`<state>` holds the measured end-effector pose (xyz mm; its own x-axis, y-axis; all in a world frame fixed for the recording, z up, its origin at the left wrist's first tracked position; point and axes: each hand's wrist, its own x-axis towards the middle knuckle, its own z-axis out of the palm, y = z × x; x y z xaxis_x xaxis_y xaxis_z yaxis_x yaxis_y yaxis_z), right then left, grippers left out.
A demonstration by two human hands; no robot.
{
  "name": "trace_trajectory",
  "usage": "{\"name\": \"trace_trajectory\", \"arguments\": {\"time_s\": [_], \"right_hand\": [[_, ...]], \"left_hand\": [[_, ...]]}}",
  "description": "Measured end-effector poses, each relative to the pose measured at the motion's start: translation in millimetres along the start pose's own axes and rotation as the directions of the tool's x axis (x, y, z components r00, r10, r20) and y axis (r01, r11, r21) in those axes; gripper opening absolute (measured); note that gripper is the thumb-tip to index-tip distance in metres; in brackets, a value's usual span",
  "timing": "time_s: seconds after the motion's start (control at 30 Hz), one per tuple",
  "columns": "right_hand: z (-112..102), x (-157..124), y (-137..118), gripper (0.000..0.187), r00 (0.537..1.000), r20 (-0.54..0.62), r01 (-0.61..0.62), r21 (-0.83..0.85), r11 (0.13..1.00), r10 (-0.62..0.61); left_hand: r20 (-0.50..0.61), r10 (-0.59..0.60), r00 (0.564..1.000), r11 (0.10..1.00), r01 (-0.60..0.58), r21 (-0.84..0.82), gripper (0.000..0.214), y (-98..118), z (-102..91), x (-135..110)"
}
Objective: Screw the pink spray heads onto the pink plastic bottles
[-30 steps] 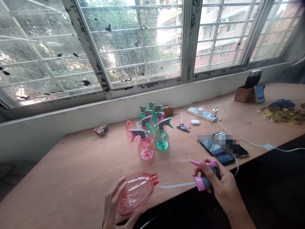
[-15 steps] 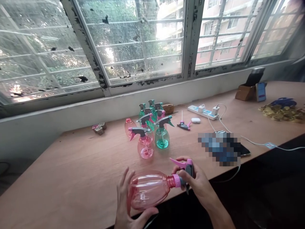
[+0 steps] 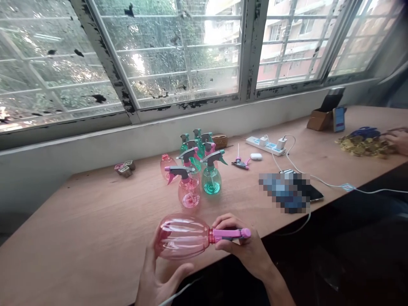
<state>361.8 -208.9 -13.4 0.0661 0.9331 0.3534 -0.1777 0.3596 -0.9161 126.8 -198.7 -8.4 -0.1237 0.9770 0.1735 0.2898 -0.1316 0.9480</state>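
Note:
A clear pink spray bottle (image 3: 183,238) lies sideways in my hands above the table's front edge. My left hand (image 3: 156,276) cups its rounded base, the thumb standing a little off the bottle. At the neck, my right hand (image 3: 245,242) has its fingers closed round the pink and grey trigger spray head (image 3: 231,233), which sits on the bottle mouth with its pink trigger facing me. Just beyond stand a pink spray bottle (image 3: 189,193) and a green spray bottle (image 3: 212,180), both with heads on, in front of several more.
A headless pink bottle (image 3: 167,168) stands behind on the left. A loose spray head (image 3: 240,163) lies by a white case (image 3: 256,157). Farther right are a power strip (image 3: 266,145), cables, a dark tablet (image 3: 314,191) and another person's hand (image 3: 398,140) beside a yellowish pile (image 3: 358,145).
My right hand has rotated the spray head, so its trigger has swung from pointing up and left to facing me. Another person's hand has appeared at the far right.

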Motion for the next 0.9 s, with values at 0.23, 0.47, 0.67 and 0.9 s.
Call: {"name": "trace_trajectory", "arguments": {"time_s": [0.23, 0.47, 0.67, 0.9], "right_hand": [[15, 5, 7, 0.029, 0.975, -0.084, -0.182, 0.232, 0.956, 0.206], [36, 5, 18, 0.049, 0.904, -0.123, -0.303, 0.492, 0.816, 0.409], [32, 5, 17, 0.044, 0.897, -0.097, -0.329, 0.504, 0.799, 0.431], [33, 8, 21, 0.04, 0.832, -0.379, -0.171, 0.518, 0.838, 0.405]], "left_hand": [[-0.139, 0.129, 0.982, 0.983, -0.145, -0.115, 0.059, 10, -2.9, 1], [-0.103, 0.18, 0.978, 0.926, -0.204, -0.317, 0.073, 8, -0.6, -6], [-0.034, 0.274, 0.961, 0.962, -0.274, 0.012, 0.047, 14, -18.5, -5], [0.057, 0.253, 0.966, 0.967, -0.251, -0.042, 0.044, 18, -17.0, -14]]}}
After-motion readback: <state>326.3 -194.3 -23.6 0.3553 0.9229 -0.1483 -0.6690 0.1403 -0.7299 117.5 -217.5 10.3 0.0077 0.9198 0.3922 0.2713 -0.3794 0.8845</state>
